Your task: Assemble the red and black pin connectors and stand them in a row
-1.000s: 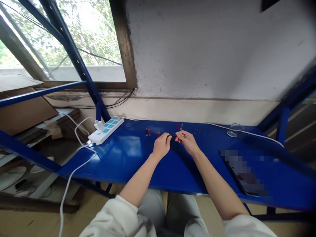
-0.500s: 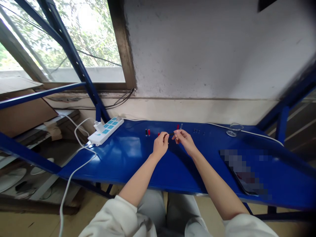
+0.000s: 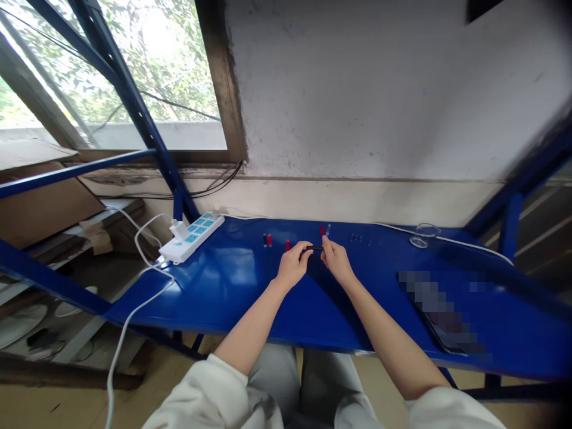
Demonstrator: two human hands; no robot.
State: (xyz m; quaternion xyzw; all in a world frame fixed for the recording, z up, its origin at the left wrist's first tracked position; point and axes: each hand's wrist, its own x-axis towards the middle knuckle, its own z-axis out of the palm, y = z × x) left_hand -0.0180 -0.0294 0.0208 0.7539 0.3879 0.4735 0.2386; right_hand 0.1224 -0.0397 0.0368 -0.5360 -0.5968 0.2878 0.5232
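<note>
Your right hand point(image 3: 336, 261) slides a bit rightward and nearer you since half a second ago — its fingers, loosely fanned back then, now bunch up on one end of that black stick point(image 3: 315, 248). Reading-wise: the dark flat slab point(image 3: 440, 322) is pixelated over, and any print on the white power strip point(image 3: 192, 238) is too tiny to make out. More of the stick shows than before, too. Your left hand point(image 3: 292, 267) pinches its other end, so it lies crosswise between both hands — over the blue table point(image 3: 241, 298), just nearer you than the red piece point(image 3: 288, 245).
</note>
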